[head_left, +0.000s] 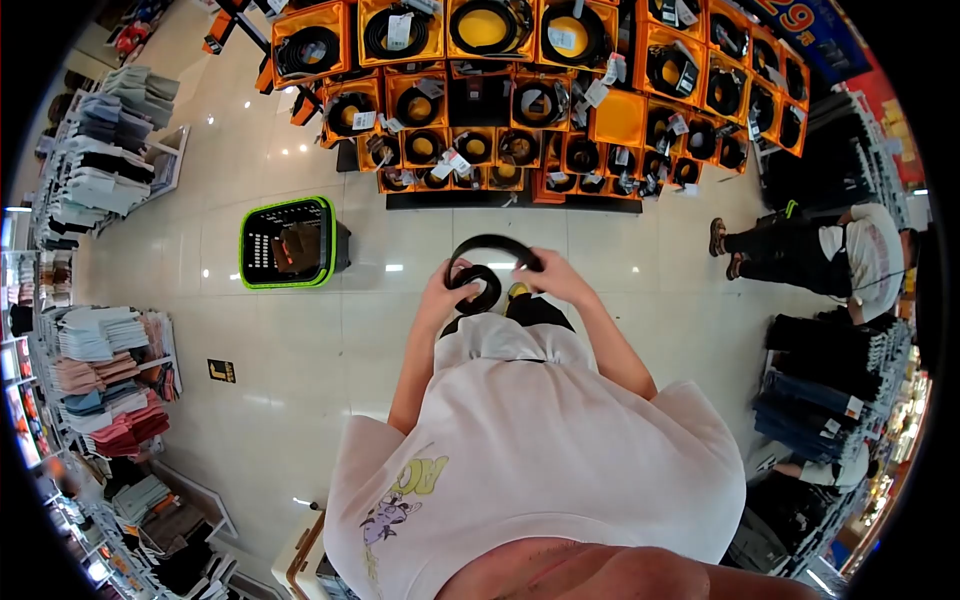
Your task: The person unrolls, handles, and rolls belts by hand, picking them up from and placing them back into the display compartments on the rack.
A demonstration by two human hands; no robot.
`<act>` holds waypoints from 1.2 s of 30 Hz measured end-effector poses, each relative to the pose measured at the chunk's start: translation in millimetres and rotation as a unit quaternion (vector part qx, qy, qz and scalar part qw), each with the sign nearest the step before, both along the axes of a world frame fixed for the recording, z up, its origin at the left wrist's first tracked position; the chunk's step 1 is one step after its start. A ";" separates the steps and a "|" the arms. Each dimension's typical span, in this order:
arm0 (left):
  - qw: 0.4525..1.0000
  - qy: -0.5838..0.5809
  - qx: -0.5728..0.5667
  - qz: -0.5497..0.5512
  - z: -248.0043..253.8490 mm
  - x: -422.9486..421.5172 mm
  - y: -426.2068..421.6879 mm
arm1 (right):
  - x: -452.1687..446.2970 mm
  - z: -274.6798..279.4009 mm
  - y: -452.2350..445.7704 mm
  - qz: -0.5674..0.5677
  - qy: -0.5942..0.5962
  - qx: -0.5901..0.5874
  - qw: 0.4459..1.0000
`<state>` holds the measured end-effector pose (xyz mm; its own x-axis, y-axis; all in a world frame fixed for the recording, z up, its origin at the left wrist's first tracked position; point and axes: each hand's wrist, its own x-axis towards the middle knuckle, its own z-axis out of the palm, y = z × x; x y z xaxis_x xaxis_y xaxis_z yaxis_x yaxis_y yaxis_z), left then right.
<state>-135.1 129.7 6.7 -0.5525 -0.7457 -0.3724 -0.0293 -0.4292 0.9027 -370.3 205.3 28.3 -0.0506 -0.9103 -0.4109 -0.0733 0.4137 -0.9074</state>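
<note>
A black belt [490,243], partly coiled, is held in front of my waist between both hands. My left hand [449,292] is closed around the coiled part of it. At the other side, my right hand [549,274] grips the belt where it bends over in an arch. Beyond my hands stands a display of orange boxes [617,118], most with a rolled black belt and a white tag inside.
A black shopping basket [262,218] with a green rim stands on the floor to the left, brown items inside. Clothes racks [105,365] line the left side, and more racks [815,400] the right. Another person [865,262] stands at the right.
</note>
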 end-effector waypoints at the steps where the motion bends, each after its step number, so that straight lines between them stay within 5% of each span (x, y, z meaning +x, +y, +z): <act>1: 1.000 -0.003 -0.001 -0.002 6.4 -5.9 0.9 | 13.2 3.7 -0.9 0.034 -0.035 -0.002 0.999; 6: 0.996 -0.024 -0.085 0.026 -19.9 -22.2 0.0 | 32.4 25.9 -3.5 0.044 -0.094 0.002 0.995; 9: 0.967 -0.104 -0.231 0.038 -36.3 -19.1 -0.6 | 12.3 36.0 0.9 0.028 -0.073 -0.008 0.997; 16: 0.910 -0.221 -0.282 0.210 -94.2 32.6 -29.1 | -92.1 51.6 44.4 -0.242 -0.213 -0.140 0.936; 19: 0.873 -0.271 -0.277 0.297 -80.3 47.1 -37.1 | -140.2 56.1 58.1 -0.310 -0.241 -0.189 0.900; 23: 0.866 -0.253 -0.217 0.372 -74.5 40.8 -46.8 | -184.3 54.0 65.4 -0.363 -0.184 -0.194 0.893; 25: 0.888 -0.158 -0.116 0.416 -51.4 18.3 -44.8 | -183.8 49.5 60.1 -0.369 -0.021 -0.105 0.923; 28: 0.937 0.064 0.048 0.341 -44.7 -8.7 -36.8 | -164.8 2.4 47.5 -0.303 0.050 -0.032 0.951; 30: 0.952 0.106 0.116 0.261 -20.0 -35.0 -23.9 | -138.5 -19.2 44.3 -0.257 0.026 0.005 0.966; 31: 0.954 0.115 0.165 0.221 -25.5 -42.6 -19.5 | -128.4 -50.4 43.3 -0.218 0.111 -0.115 0.963; 33: 0.936 0.231 0.234 0.128 -16.8 -68.7 -4.2 | -95.5 -24.5 35.4 -0.136 0.042 -0.003 0.990; 36: 0.891 0.302 0.333 0.060 -25.5 -107.2 13.9 | -59.6 -27.2 25.5 -0.054 0.100 -0.074 0.991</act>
<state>-242.3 143.7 -18.7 -0.7334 -0.5380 -0.4155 0.4585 -0.8428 0.2820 -429.9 230.8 1.1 -0.2188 -0.9445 -0.2449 -0.2207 0.2924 -0.9305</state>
